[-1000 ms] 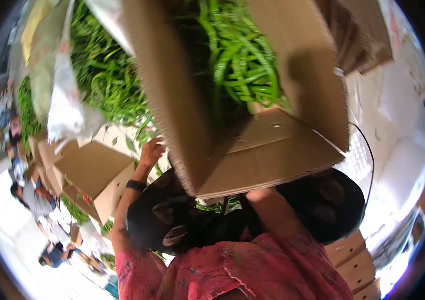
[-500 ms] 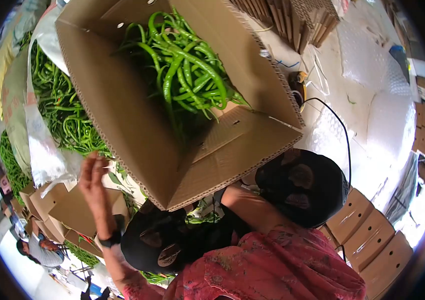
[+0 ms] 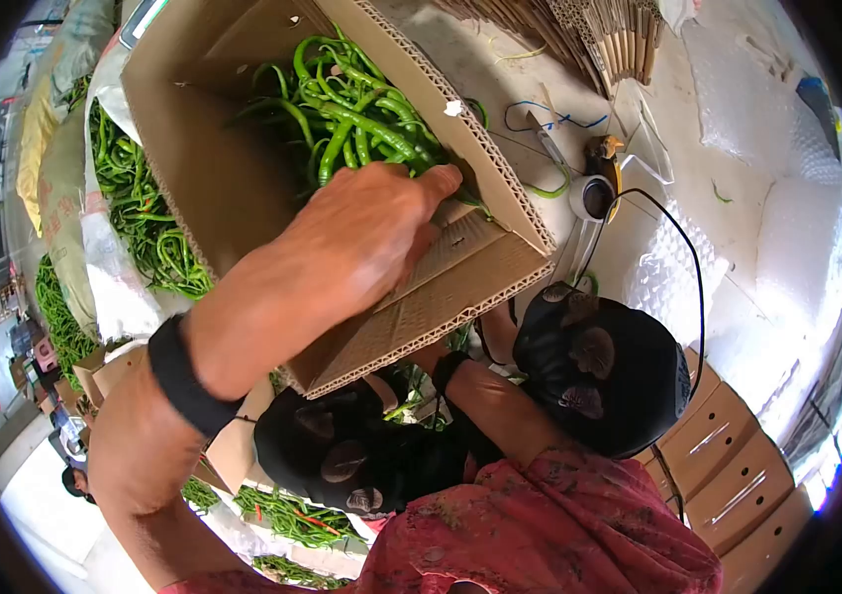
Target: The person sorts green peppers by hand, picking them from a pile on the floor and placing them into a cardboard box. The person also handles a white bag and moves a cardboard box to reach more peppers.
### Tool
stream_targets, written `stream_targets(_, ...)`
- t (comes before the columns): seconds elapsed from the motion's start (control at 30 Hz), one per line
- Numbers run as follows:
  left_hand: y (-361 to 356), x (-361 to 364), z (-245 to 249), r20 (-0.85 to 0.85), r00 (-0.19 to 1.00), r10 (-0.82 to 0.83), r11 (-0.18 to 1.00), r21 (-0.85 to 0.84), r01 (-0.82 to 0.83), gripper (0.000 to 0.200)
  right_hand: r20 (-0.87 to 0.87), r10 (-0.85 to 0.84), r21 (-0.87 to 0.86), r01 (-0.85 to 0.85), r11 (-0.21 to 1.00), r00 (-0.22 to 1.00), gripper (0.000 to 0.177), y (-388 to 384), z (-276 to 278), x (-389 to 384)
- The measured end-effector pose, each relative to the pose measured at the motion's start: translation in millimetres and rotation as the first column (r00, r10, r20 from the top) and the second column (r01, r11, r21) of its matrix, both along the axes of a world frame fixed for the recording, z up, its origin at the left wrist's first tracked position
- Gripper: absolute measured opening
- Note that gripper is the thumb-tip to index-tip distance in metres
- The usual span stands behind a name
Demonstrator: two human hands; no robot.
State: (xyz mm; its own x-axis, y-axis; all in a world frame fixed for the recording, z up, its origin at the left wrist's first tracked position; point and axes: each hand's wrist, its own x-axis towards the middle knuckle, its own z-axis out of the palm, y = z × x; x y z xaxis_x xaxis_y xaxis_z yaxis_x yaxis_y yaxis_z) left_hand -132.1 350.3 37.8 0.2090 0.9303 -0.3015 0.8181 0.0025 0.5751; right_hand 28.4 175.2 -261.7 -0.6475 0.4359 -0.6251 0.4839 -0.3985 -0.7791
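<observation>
A cardboard box (image 3: 421,327) stands tilted in front of my knees, with a heap of long green chili peppers (image 3: 351,109) inside. My left hand (image 3: 366,223) reaches over the near edge into the box, at the near side of the heap. Its fingers are curled, and the fingertips and anything between them are hidden. My right forearm (image 3: 500,396), with a dark band at the wrist, runs under the near edge of the box. The box hides my right hand, so its fingers do not show.
Open sacks of green chili peppers (image 3: 134,198) stand on the left. On the right floor lie a roll of tape (image 3: 594,198), a black cable (image 3: 688,247) and bubble wrap (image 3: 797,238). Flat cardboard pieces (image 3: 629,40) are at the back, brown cartons (image 3: 738,475) at lower right.
My left hand has moved from outside the left side of the box up and right into it, over the peppers. The box appears slightly further left and higher in view.
</observation>
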Motion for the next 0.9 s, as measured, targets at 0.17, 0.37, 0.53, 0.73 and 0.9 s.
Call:
stream_targets(0.17,-1.7,-1.5,-33.0,0.045,0.995,0.087,0.983,-0.166,-0.078,0.036,-0.014,0.029,0.062,-0.028,0.998,0.999,0.042,2.5,-1.0,-10.6)
stream_targets(0.37,26.8,21.7,37.1,-0.172,0.967,-0.187,0.927,-0.358,0.115,0.03,-0.05,0.055,0.199,-0.044,0.979,0.997,0.044,7.8,-3.6,-50.9)
stream_targets(0.53,34.5,17.6,-2.1,-0.204,0.963,-0.174,0.983,-0.102,0.156,0.021,-0.047,0.077,0.162,-0.069,0.984,0.996,0.046,26.5,37.2,-28.7)
stream_targets(0.73,22.1,27.5,-87.9,-0.313,0.95,-0.008,1.0,0.01,0.012,0.017,-0.054,0.095,0.397,-0.066,0.916,0.994,0.048,-35.7,-47.5,-38.6)
stream_targets(0.9,15.6,-23.8,-2.0,-0.526,0.84,0.134,0.982,-0.046,-0.186,0.022,0.19,0.15,0.166,-0.182,0.969,0.97,0.042,-18.3,-18.0,-53.0)
